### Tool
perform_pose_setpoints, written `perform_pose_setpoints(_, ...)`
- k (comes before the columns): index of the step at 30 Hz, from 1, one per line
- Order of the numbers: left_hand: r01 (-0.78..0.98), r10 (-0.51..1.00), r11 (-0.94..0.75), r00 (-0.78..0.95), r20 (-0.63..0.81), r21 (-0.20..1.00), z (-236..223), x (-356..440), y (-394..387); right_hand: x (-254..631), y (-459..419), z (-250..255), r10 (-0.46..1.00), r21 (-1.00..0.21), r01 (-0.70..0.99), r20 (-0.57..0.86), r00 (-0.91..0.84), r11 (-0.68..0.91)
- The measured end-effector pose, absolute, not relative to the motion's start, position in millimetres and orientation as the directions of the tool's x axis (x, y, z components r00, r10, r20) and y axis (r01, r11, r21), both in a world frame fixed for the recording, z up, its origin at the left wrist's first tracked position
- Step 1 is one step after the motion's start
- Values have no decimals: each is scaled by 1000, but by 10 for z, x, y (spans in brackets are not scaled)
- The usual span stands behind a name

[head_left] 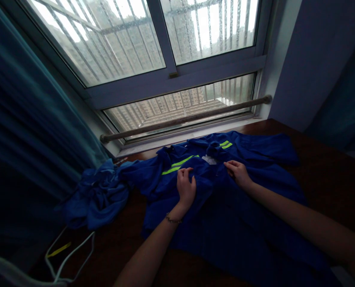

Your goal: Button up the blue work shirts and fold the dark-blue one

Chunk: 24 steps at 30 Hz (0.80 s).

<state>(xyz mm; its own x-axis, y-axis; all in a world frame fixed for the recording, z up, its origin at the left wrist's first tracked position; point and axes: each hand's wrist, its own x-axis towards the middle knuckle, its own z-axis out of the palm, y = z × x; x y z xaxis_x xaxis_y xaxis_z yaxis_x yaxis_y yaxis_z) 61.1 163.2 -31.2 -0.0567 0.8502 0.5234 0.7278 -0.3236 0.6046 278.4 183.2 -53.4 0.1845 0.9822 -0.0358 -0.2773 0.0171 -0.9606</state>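
A blue work jacket (177, 215) with yellow-green reflective stripes lies spread on a dark brown wooden surface. My left hand (186, 186) is over its left front, just below a stripe; the fingers are bent, the thumb stands apart from them, and no cloth shows between. On the other side of the front opening, my right hand (238, 173) is closed, thumb and fingertips pinching the jacket's edge. Between the two hands, a pale patch (209, 160) shows inside the collar area. The lower part of the jacket is dark and hard to make out.
A crumpled lighter blue garment (98, 195) lies left of the jacket. White hangers (75, 249) and a yellow strip-like item (59, 250) are at the lower left. Behind stand a barred window with a rail (183, 119) and a blue curtain (30, 99).
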Motion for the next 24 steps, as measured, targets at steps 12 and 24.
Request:
perform_pose_setpoints(12,478,933,-224,356,46,850,-451,846,1422,2690,1702,-340,967,-981,-122,120,226,150)
perform_pose_setpoints(24,124,917,187,334,-218,974,-450,697,1625,2554,1393,-441,720,-419,588,462,-517,691)
